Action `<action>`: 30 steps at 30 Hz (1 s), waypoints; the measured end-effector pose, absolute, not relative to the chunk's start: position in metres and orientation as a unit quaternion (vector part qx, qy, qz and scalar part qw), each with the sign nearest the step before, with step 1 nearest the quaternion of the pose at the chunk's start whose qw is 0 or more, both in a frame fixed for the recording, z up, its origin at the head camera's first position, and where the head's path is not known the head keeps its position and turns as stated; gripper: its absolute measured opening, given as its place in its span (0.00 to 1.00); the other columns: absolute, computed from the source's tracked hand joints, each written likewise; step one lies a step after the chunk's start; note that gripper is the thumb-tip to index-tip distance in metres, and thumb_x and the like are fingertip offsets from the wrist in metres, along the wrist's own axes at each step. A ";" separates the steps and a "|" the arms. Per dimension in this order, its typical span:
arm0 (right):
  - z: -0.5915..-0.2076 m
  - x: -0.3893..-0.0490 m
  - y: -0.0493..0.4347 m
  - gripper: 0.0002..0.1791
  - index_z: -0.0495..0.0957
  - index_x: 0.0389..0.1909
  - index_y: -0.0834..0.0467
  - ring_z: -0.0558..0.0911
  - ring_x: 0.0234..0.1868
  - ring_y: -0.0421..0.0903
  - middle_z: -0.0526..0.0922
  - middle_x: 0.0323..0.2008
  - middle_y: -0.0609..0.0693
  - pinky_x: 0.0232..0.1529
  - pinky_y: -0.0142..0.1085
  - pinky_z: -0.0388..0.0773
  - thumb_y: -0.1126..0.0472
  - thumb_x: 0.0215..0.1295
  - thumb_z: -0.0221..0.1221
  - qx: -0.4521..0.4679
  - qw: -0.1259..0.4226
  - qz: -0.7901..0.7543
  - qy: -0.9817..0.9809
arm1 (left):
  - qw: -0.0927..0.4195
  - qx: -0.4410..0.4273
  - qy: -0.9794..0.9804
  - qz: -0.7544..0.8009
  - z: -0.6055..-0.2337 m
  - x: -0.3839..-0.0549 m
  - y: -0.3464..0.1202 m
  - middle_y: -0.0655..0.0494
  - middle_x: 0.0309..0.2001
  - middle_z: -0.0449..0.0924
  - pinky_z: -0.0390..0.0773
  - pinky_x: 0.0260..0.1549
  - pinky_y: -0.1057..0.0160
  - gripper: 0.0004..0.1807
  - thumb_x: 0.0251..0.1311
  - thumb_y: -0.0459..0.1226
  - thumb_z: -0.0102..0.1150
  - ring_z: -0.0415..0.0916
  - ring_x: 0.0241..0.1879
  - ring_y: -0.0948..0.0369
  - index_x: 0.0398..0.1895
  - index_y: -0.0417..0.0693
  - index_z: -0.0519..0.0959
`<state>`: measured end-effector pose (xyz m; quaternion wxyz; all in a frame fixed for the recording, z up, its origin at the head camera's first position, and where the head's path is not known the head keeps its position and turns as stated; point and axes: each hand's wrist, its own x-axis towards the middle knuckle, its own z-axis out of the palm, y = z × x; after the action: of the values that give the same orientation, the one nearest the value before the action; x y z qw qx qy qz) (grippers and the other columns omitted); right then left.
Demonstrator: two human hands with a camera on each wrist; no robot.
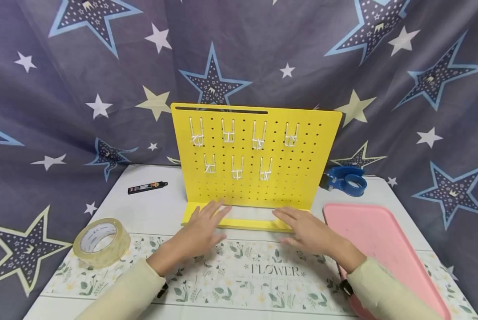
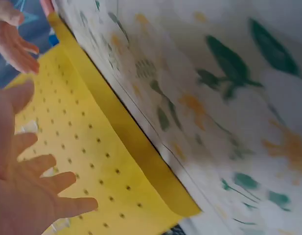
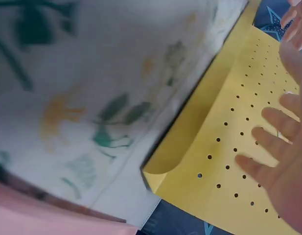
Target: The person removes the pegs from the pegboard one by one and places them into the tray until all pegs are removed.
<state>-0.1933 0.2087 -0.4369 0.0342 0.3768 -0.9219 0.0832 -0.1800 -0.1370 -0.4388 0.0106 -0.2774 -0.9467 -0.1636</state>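
A yellow pegboard [image 1: 251, 186] stands upright on its base at the back of the table, with several white wire hooks [image 1: 237, 168] on its face. In front of the board's base, on the left, is my left hand [image 1: 200, 229], fingers extended and holding nothing. My right hand [image 1: 304, 226] mirrors it on the right side of the base, also with nothing in it. Both wrist views show spread fingers, with the board's holes [image 3: 227, 167] behind the right hand's fingertips.
A roll of clear tape [image 1: 118, 246] lies at left, with a small black packet [image 1: 147, 187] behind it. On the right are a pink tray [image 1: 383, 249] and a blue tape dispenser [image 1: 344, 181]. A floral cloth [image 1: 239, 271] covers the table's front; a star-patterned curtain [image 1: 239, 53] hangs behind.
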 end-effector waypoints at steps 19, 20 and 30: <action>-0.401 -0.260 0.156 0.15 0.84 0.50 0.54 0.87 0.37 0.48 0.85 0.40 0.52 0.31 0.40 0.82 0.59 0.63 0.69 0.205 0.291 0.216 -0.909 | 0.185 0.074 -0.822 -0.533 -0.385 -0.255 -0.182 0.45 0.68 0.67 0.76 0.65 0.54 0.28 0.69 0.38 0.53 0.73 0.65 0.51 0.71 0.46 0.67; -0.403 -0.261 0.154 0.14 0.85 0.49 0.54 0.86 0.36 0.48 0.84 0.40 0.52 0.31 0.40 0.82 0.59 0.63 0.70 0.204 0.294 0.219 -0.908 | 0.184 0.084 -0.817 -0.539 -0.385 -0.260 -0.183 0.45 0.68 0.67 0.76 0.65 0.55 0.28 0.69 0.39 0.53 0.73 0.65 0.52 0.72 0.48 0.66; -0.413 -0.270 0.143 0.10 0.88 0.44 0.50 0.85 0.33 0.46 0.84 0.39 0.50 0.26 0.38 0.78 0.62 0.61 0.70 0.175 0.332 0.233 -0.897 | 0.184 0.113 -0.797 -0.564 -0.392 -0.289 -0.183 0.51 0.64 0.76 0.78 0.60 0.55 0.27 0.69 0.43 0.56 0.77 0.60 0.54 0.70 0.51 0.69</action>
<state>-0.2700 0.1425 -0.4132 0.3320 0.1748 -0.8971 0.2334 -0.2889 -0.1828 -0.3924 0.1843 0.1126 -0.7968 -0.5644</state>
